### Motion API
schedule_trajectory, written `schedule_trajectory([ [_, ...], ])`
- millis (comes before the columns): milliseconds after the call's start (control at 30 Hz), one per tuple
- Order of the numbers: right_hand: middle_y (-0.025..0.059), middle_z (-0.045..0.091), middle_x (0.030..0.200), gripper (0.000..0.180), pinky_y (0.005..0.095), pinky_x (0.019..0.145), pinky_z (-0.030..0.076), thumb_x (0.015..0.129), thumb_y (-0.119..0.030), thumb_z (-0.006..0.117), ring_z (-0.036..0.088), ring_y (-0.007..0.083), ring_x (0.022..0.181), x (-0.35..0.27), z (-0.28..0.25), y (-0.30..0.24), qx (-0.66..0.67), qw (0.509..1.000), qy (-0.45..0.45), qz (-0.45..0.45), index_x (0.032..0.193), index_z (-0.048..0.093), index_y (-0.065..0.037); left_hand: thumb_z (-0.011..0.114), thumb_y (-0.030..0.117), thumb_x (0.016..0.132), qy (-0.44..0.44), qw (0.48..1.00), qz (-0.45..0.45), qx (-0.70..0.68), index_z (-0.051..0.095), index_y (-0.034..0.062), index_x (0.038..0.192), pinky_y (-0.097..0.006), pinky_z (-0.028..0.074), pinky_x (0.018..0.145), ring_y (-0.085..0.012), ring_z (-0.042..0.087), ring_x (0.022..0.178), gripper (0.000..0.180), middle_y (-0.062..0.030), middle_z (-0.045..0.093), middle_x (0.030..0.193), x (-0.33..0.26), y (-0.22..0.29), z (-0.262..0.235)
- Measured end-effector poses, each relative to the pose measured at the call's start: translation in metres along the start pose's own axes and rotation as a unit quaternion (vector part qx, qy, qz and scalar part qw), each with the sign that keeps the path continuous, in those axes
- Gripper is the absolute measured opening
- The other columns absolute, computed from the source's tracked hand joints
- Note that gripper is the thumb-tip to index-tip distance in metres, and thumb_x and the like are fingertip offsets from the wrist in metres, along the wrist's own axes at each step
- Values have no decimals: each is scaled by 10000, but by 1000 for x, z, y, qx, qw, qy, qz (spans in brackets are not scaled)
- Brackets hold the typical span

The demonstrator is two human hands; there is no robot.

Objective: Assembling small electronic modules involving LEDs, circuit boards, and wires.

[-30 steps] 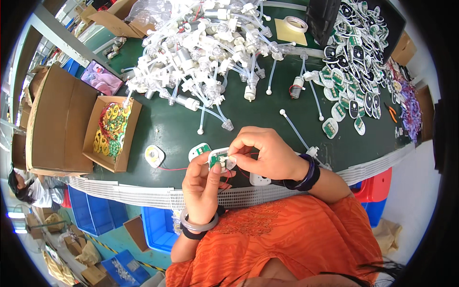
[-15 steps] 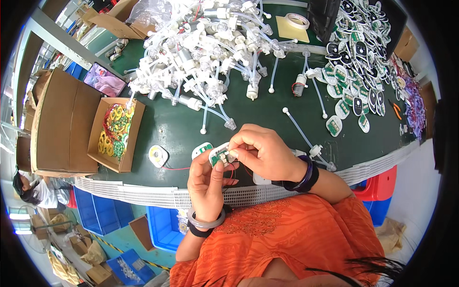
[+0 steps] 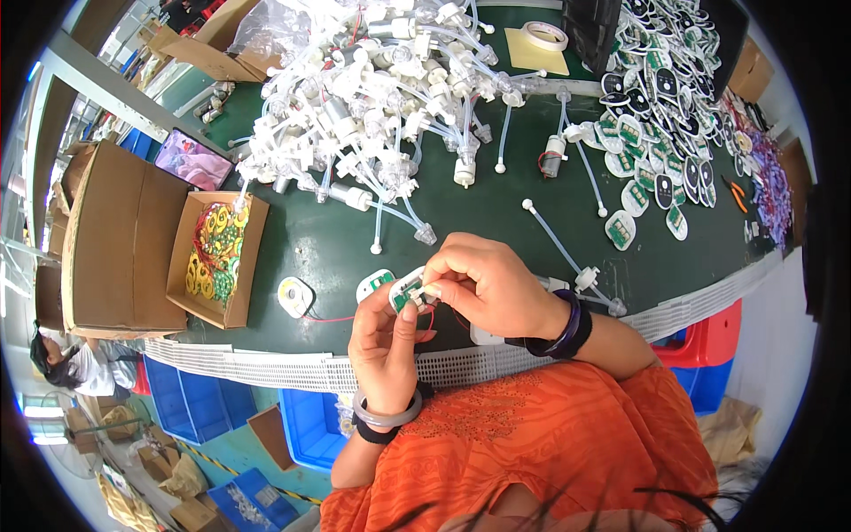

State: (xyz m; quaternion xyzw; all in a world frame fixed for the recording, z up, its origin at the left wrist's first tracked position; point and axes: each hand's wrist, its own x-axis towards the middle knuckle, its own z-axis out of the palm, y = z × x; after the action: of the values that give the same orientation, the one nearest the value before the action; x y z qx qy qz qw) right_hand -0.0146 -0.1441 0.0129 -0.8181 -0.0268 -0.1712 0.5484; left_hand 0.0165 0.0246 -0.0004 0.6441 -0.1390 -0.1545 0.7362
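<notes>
Left hand [image 3: 381, 350] grips green-white board [image 3: 401, 297]; right hand [image 3: 492, 282] pinches small white part [image 3: 418, 296] there, fingers [image 3: 446, 290] narrow.

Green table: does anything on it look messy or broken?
Nothing looks plainly broken. The white parts heap is jumbled, though, with tubes poking every way, and one tube lies apart near the right hand.

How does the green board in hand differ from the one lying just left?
The held board is raised and tilted; the loose board lies on the table. The left hand grips the held board; no hand holds the loose board. Both show green on white.
</notes>
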Motion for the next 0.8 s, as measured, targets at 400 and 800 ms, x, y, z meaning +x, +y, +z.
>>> schedule_trajectory([
  [400, 103, 587, 783, 18, 387, 597, 455, 792, -29, 607, 580, 291, 667, 4, 8, 3, -7, 1000, 23, 9, 795, 591, -36, 564, 35, 952, -9, 986, 44, 162, 506, -29, 1315, -209, 563, 630, -121, 657, 913, 374, -91, 674, 1073, -1, -6, -4],
  [800, 81, 605, 882, 75, 220, 557, 512, 930, -16, 566, 616, 93, 669, -11, 15, -5, 303, 946, 2, 113, 902, 594, 48, 559, -14, 940, 28, 966, 137, 216, 536, -34, 1298, -204, 553, 590, -101, 634, 888, 359, -110, 673, 1087, -2, -6, -1],
])
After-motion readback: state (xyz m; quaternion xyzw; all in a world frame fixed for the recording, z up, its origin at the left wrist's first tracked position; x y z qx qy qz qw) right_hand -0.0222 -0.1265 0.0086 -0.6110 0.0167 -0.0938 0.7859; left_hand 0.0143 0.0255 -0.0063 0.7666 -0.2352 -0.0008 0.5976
